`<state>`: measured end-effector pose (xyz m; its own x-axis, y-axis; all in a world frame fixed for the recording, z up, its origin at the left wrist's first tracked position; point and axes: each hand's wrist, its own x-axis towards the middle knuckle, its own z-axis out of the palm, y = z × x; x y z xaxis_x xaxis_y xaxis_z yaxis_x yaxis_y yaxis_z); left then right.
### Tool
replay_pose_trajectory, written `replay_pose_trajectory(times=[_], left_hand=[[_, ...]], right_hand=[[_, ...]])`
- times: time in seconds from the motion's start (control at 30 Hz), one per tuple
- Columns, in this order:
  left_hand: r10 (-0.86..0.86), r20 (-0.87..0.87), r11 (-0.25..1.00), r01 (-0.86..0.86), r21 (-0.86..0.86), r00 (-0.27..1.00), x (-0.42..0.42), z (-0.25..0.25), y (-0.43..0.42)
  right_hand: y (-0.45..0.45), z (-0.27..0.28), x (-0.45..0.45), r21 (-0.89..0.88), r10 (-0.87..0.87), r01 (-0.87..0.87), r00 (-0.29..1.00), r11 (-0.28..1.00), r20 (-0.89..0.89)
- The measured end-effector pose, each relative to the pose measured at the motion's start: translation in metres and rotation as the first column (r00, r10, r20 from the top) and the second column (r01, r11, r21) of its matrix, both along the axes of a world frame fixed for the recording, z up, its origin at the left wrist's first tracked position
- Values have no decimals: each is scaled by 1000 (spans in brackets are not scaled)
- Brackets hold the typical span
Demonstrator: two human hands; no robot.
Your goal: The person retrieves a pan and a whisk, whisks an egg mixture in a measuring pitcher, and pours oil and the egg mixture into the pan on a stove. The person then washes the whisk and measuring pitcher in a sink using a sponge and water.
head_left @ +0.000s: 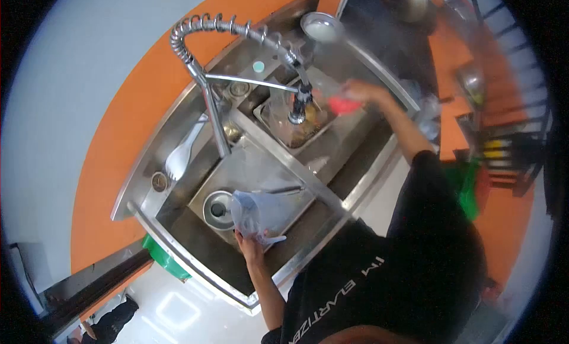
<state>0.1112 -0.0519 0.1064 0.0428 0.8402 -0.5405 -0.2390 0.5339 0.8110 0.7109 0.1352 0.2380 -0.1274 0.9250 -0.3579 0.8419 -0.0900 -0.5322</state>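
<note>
My left hand (pixel 250 247) is closed on a clear plastic jug (pixel 269 210), which lies tilted over the near-left sink basin (pixel 237 169). A handle-like part sticks out beside my fingers. Over the other basin, my right hand (pixel 359 93) is smeared by motion and grips a red object (pixel 344 105) whose kind I cannot make out. Just left of it, the black spray head (pixel 301 107) of a spring-hose faucet (pixel 207 104) hangs above a metal tray (pixel 272 128) with brownish and orange contents.
A white serving spoon (pixel 179 157) rests on the sink ledge. A round metal drain piece (pixel 218 210) sits in the left basin. At the back corner stands a metal bowl (pixel 322 27) with whitish contents. An orange counter (pixel 112 166) surrounds the sink; a black rack (pixel 515 77) is at right.
</note>
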Motion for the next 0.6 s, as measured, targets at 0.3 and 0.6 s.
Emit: replay_pose_trajectory(times=[0.3,0.6], left_hand=[[-144,-16,980,145,138,989,62,-29,97],[93,-35,992,-96,-76,995,76,62,157]], right_hand=[[244,-112,189,621,-492,186,790,761,367],[261,-145,201,648,-315,-214,737,731,598]])
